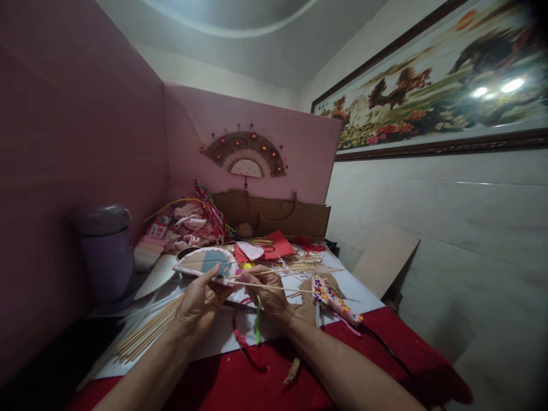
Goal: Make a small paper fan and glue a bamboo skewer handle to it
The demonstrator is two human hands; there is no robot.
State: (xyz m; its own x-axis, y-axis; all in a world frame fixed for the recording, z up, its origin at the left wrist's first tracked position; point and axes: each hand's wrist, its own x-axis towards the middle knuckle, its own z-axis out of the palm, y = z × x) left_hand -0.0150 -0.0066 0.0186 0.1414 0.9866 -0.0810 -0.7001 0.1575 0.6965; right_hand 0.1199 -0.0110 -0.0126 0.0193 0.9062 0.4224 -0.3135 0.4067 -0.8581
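My left hand (202,299) grips a half-round cardboard piece (192,262) at its right end, with the thumb on top. The piece has a patterned pale cloth border and a grey-blue patch. Pinched in my right hand (269,290) are thin wooden sticks (293,289); their left tips touch or nearly touch the piece's right corner. Some right fingertips are hidden behind the hand. Beneath the hands lie a green fuzzy strip (258,322) and a red fuzzy strip (244,337). A bundle of wooden sticks (149,331) rests left of my left forearm.
A flower-patterned tool (338,301) with a black cord lies at the right, near torn brown cardboard (306,308). Red paper (276,245) and pink cloth (190,220) sit farther back. A purple bin (109,257) stands left. A decorated fan (248,151) hangs on the pink panel.
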